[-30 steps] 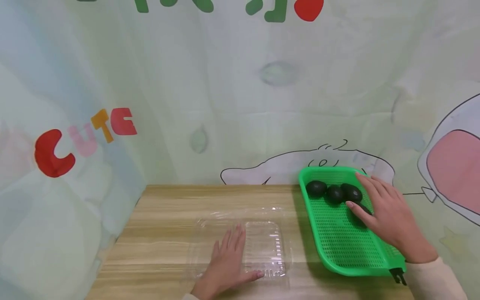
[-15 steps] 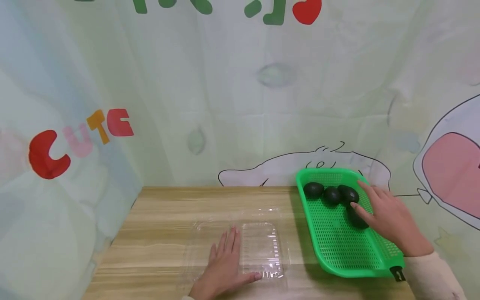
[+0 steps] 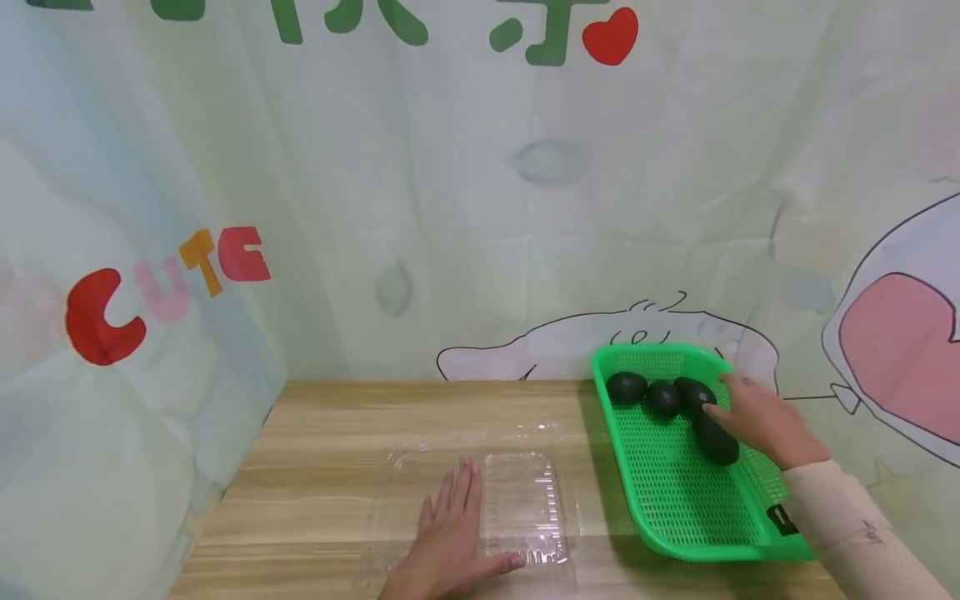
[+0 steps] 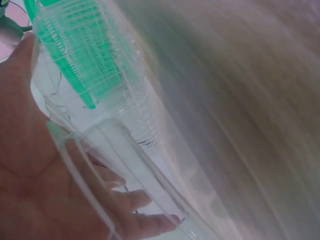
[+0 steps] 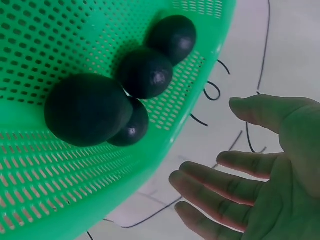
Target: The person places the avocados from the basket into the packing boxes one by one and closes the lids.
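Observation:
My left hand (image 3: 447, 537) rests with straight fingers on the left part of a clear plastic clamshell container (image 3: 525, 500), which lies opened out on the table. In the left wrist view, the container's transparent edge (image 4: 125, 145) crosses in front of the palm. Several dark avocados (image 3: 716, 439) lie together toward the back and right side of a green mesh basket (image 3: 633, 492). My right hand (image 3: 768, 421) hovers by the basket's right rim, close to the avocados. From the right wrist view, its fingers (image 5: 220, 187) are extended and apart from the fruit, with nothing in them.
The wooden table (image 3: 315, 467) ends at a printed cloth backdrop (image 3: 465, 183) behind it. The basket stands to the right of the container, with a small black piece (image 3: 782, 518) at its front right corner.
My right hand has moved a little forward and away, showing more of the nearest avocado. The left hand keeps its place on the container. The head view has tilted slightly upward.

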Tool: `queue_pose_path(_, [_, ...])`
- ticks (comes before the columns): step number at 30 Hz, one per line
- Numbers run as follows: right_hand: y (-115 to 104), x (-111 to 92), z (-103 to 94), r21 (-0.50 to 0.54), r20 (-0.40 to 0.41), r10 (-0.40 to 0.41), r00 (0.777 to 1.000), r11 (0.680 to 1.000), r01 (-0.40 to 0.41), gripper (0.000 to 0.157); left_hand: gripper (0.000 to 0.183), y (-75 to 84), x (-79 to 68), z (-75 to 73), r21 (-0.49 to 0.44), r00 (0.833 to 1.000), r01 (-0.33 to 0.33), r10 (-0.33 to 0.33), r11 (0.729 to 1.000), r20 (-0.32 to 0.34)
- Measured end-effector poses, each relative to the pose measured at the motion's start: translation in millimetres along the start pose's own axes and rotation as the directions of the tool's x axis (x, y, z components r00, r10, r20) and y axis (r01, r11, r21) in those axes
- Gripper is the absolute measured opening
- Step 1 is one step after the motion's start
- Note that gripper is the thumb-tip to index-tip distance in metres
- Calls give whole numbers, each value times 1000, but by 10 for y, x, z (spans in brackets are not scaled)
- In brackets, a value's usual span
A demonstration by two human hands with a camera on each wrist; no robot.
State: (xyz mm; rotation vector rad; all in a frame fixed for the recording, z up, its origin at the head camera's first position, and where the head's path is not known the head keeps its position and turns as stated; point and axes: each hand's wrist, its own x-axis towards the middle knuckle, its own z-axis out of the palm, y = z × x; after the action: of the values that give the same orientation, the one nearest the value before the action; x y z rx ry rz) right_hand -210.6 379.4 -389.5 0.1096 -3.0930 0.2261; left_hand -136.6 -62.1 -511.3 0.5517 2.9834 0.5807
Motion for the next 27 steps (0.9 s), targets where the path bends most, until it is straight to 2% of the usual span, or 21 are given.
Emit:
queue_pose_path(9, [-58, 180, 154, -75, 103, 79, 992, 995, -72, 73, 129, 2, -14, -6, -9, 1000, 9, -9, 1000, 7])
queue_pose_path(12, [-56, 235, 204, -76, 138, 101, 985, 993, -91, 65, 128, 10, -18, -22, -11, 1000, 11, -11, 1000, 16])
queue_pose_path(17, [-24, 297, 282, -64, 162, 133, 978, 990, -124, 50, 128, 23, -26, -40, -22, 1000, 13, -12, 1000, 18])
queue_pose_path(23, [44, 302, 399, -10, 181, 136, 974, 991, -136, 37, 127, 25, -39, -55, -35, 1000, -3, 3, 999, 6])
queue_pose_path(27, [68, 322, 466, 14, 176, 154, 972, 987, -159, 40, 127, 21, -44, -64, -48, 1000, -4, 4, 999, 8])
